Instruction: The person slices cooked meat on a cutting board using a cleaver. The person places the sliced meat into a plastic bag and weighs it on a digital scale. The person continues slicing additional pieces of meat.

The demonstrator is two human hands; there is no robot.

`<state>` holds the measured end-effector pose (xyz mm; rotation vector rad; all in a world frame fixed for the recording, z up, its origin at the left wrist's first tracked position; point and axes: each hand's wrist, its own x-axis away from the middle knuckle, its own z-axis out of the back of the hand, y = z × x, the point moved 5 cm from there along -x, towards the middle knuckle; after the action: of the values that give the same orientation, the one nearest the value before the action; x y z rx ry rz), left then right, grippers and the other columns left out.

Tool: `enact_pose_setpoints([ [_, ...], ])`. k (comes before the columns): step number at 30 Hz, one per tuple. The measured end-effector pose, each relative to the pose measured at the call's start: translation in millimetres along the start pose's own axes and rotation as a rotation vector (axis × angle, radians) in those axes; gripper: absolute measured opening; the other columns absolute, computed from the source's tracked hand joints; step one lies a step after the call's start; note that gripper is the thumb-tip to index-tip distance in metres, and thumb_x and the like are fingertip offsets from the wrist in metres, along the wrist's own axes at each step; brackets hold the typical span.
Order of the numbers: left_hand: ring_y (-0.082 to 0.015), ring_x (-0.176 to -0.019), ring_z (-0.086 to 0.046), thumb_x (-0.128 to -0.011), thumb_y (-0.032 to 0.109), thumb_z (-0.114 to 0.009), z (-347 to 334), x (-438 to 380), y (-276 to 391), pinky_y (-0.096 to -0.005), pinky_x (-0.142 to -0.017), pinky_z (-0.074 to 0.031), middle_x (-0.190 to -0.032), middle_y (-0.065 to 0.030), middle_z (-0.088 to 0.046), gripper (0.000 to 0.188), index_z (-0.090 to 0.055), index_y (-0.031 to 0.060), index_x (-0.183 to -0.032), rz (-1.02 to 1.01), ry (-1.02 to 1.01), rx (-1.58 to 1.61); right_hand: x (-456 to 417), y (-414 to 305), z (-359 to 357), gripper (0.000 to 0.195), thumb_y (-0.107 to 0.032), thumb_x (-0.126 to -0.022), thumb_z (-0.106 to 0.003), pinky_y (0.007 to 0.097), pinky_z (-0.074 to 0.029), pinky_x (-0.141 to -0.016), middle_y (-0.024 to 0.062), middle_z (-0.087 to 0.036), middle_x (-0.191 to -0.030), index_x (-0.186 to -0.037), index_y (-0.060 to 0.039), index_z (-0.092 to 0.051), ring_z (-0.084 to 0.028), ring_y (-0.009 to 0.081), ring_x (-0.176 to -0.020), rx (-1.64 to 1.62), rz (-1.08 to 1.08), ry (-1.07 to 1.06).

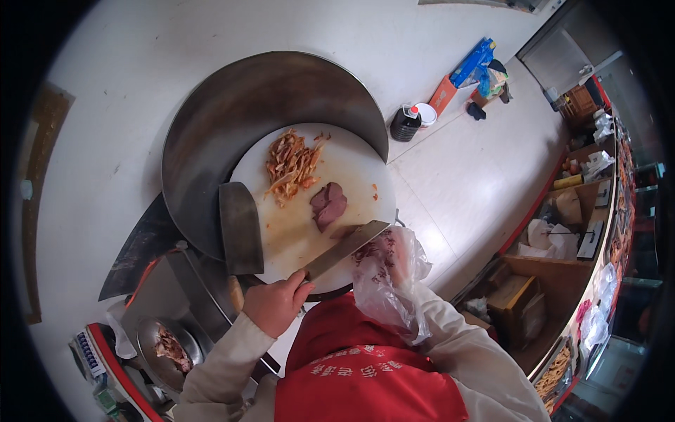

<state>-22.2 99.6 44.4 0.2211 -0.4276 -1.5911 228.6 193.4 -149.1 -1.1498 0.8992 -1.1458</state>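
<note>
My left hand grips the handle of a cleaver, its blade slanting over the lower right of a round white cutting board. My right hand is inside clear plastic with dark stains or bits on it, beside the blade's tip; its fingers are blurred by the plastic. Sliced purplish-brown meat lies mid-board, with a thin piece partly behind the blade. Brownish-orange shredded strips are heaped farther back. Another cleaver rests flat at the board's left edge.
A large curved metal guard rises behind the board. At lower left, a metal bowl holds meat pieces. A dark liquid jug and white tub stand on the floor. Shelves with boxes and bags run along the right.
</note>
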Motion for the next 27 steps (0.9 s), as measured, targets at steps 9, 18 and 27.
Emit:
enact_pose_setpoints([
  [9, -0.0338, -0.059, -0.067, -0.098, 0.038, -0.063, -26.2, -17.1, 7.8, -0.0447, -0.051, -0.051, -0.069, -0.0122, -0.069, 0.033, -0.066, 0.0133, -0.119, 0.036, -0.073, -0.089, -5.6, -12.8, 1.5, 0.026, -0.009, -0.09, -0.059, 0.0422, -0.048, -0.08, 0.0162, -0.059, -0.101, -0.115, 0.0002, -0.059, -0.06, 0.0344, -0.094, -0.082, -0.037, 0.027],
  [18, -0.0353, -0.058, -0.068, -0.101, 0.042, -0.058, -76.3, -45.9, -15.5, -0.0484, -0.051, -0.052, -0.067, -0.0134, -0.068, 0.032, -0.063, 0.0134, -0.114, -0.027, 0.076, -0.015, -2.0, 7.4, -8.3, 0.029, -0.01, -0.087, -0.057, 0.041, -0.05, -0.086, 0.0168, -0.064, -0.109, -0.114, 0.0001, -0.063, -0.061, 0.0367, -0.101, -0.239, 0.045, -0.013],
  [27, -0.0376, -0.067, -0.067, -0.101, 0.038, -0.058, -32.7, -10.2, -39.3, -0.0477, -0.058, -0.051, -0.073, -0.0163, -0.067, 0.028, -0.069, 0.0141, -0.113, 0.103, 0.003, 0.214, 2.8, 12.3, -17.8, 0.031, -0.013, -0.087, -0.057, 0.0411, -0.049, -0.088, 0.017, -0.065, -0.112, -0.113, -0.0004, -0.066, -0.061, 0.036, -0.104, -0.15, -0.013, -0.008],
])
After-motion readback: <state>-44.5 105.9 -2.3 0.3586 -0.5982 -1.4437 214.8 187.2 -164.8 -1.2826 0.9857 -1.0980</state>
